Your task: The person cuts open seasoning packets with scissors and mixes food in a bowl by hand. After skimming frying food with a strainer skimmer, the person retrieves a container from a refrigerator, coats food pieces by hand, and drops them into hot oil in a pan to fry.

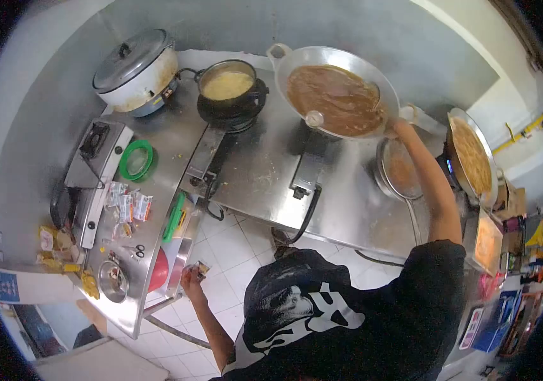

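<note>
My left hand (191, 279) is closed around a small packet (203, 267), held over the tiled floor beside the left counter. My right hand (396, 129) is closed at the right edge of a large metal wok (373, 62). Whether it grips the wok's handle or a utensil is hidden. Brown liquid (332, 95) fills much of the wok, with streaks on its surface. A curved utensil edge shows in the liquid near my right hand. A round shiny piece (315, 119) sits at the wok's front rim. Below my right forearm lies a round strainer (398, 168) with a long handle.
A pot of yellowish liquid (227, 86) stands on a burner beside a large lidded cooker (135, 70). Another full wok (473, 155) is at the right. The left counter holds a gas stove (97, 184), green basin (137, 160), several sachets (128, 204), scissors (139, 251) and metal bowl (113, 281).
</note>
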Demonstrator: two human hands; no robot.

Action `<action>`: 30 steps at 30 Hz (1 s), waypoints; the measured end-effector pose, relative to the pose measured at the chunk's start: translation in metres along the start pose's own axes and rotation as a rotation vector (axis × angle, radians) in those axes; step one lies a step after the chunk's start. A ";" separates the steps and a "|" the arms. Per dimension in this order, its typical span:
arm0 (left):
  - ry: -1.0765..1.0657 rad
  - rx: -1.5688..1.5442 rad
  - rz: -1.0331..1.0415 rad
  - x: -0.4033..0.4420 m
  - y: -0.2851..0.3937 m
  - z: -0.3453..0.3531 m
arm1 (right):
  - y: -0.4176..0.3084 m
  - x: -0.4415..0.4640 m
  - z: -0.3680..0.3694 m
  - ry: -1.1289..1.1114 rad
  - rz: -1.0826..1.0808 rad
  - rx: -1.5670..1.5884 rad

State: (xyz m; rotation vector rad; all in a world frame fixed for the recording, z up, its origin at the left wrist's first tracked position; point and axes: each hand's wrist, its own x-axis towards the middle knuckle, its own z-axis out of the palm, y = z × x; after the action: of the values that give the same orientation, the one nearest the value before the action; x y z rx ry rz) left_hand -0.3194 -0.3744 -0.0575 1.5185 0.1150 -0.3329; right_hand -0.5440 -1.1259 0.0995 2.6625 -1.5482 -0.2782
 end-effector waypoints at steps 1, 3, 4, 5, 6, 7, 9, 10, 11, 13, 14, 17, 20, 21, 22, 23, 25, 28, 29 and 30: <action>0.045 -0.002 0.008 -0.008 0.000 -0.005 | -0.010 0.006 0.003 -0.132 -0.049 0.020; 0.115 0.010 -0.027 -0.023 -0.010 -0.023 | -0.026 0.008 0.002 -0.360 -0.082 0.132; 0.139 0.018 -0.065 -0.025 -0.018 -0.032 | -0.036 0.003 -0.004 -0.461 -0.076 0.205; 0.159 0.024 -0.102 -0.026 -0.027 -0.039 | -0.046 -0.004 -0.009 -0.510 -0.058 0.299; 0.168 0.018 -0.075 -0.033 -0.027 -0.038 | -0.053 -0.011 -0.012 -0.550 -0.040 0.396; 0.182 0.011 -0.092 -0.035 -0.031 -0.037 | -0.060 -0.017 -0.014 -0.577 -0.021 0.497; 0.207 0.000 -0.117 -0.031 -0.038 -0.041 | -0.070 -0.028 -0.016 -0.606 -0.015 0.743; 0.183 -0.033 -0.111 -0.026 -0.043 -0.044 | -0.073 -0.032 -0.015 -0.624 -0.020 0.863; 0.148 -0.022 -0.086 -0.018 -0.046 -0.046 | -0.076 -0.036 -0.014 -0.640 -0.028 0.988; 0.080 0.007 -0.032 -0.003 -0.039 -0.044 | -0.089 -0.051 -0.018 -0.686 -0.034 1.143; 0.075 0.008 0.020 0.001 -0.036 -0.043 | -0.096 -0.059 -0.020 -0.712 -0.037 1.223; 0.053 0.026 0.119 0.007 -0.005 -0.033 | -0.112 -0.086 -0.034 -0.590 -0.096 1.247; 0.031 0.021 0.077 0.016 0.002 -0.044 | -0.110 -0.105 -0.039 -0.524 -0.056 1.316; 0.021 0.033 0.079 0.014 0.002 -0.049 | -0.106 -0.120 -0.047 -0.497 -0.046 1.336; 0.011 0.044 0.079 0.012 -0.001 -0.057 | -0.099 -0.138 -0.059 -0.471 -0.034 1.353; 0.002 0.053 0.077 0.010 -0.004 -0.063 | -0.093 -0.152 -0.062 -0.444 -0.022 1.368; 0.071 0.037 0.024 -0.004 -0.009 -0.073 | -0.066 -0.179 -0.051 -0.194 0.020 1.341; 0.069 0.030 -0.025 -0.027 -0.013 -0.095 | 0.006 -0.218 -0.021 0.131 -0.053 1.061; 0.066 0.027 -0.037 -0.037 -0.016 -0.104 | 0.018 -0.241 -0.019 0.192 0.028 1.104; 0.075 0.015 -0.048 -0.042 -0.019 -0.114 | 0.042 -0.253 -0.003 0.272 0.067 0.972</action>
State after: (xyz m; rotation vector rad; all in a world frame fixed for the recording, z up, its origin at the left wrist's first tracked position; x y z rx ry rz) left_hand -0.3496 -0.2556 -0.0710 1.5450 0.2084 -0.3155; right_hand -0.7020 -0.9280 0.1413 3.0182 -2.0026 1.0606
